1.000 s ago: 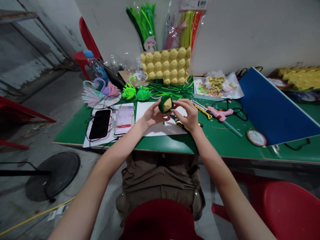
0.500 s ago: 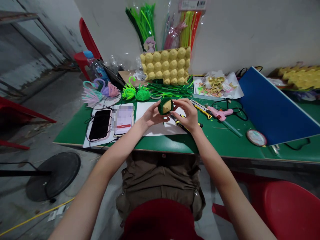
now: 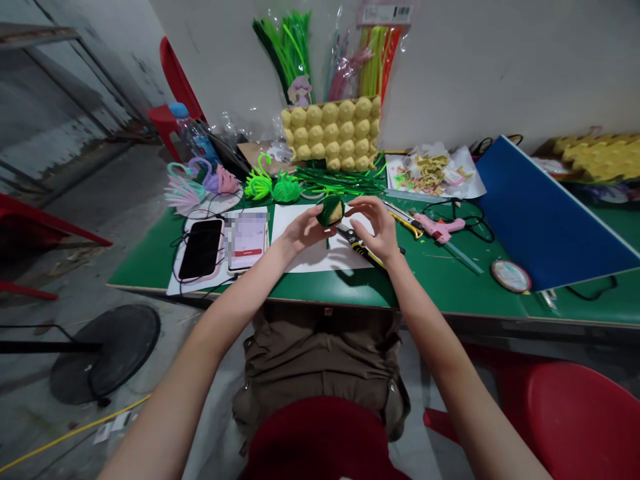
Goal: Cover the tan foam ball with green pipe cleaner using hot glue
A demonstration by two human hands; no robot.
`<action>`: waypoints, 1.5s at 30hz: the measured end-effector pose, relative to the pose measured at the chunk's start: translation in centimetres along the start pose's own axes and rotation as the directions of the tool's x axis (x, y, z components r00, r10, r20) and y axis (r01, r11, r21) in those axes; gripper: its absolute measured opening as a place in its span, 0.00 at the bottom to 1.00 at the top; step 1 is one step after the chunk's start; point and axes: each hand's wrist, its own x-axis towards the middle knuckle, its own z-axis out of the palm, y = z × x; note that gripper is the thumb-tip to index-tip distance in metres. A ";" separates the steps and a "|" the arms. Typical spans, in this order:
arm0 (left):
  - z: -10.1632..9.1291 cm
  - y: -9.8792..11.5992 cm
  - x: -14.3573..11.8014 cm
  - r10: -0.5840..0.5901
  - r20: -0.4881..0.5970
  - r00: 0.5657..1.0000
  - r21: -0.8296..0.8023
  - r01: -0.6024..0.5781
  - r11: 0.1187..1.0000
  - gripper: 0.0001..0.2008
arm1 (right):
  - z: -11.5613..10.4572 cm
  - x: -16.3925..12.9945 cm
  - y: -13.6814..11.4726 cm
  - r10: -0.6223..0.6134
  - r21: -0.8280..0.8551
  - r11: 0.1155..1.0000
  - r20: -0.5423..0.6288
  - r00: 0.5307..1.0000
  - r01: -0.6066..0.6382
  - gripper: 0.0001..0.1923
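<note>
Both hands worked one small, light-looking yellow egg-carton cup wrapped in soft green pipe cleaner (image 3: 330,210): left hand (image 3: 304,230) pinched its underside, right hand (image 3: 375,227) hovered half-open beside it, and it probably crushed easily.

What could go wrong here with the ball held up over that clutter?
1. The left hand pinches the green ball only at the fingertips, while the right hand looks spread rather than closed on it; a slip could drop it.
2. Scissors lie right under the right hand; lowering it may catch them.
3. The glue gun and its cord lie close by on the table; a wide arm move could snag them.
</note>
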 end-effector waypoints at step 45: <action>1.9 -0.9 -0.3 0.620 -0.137 0.773 0.649 -0.402 0.646 0.40 | 1.8 -0.4 1.4 -0.118 -0.356 0.933 -0.159 0.980 0.055 0.18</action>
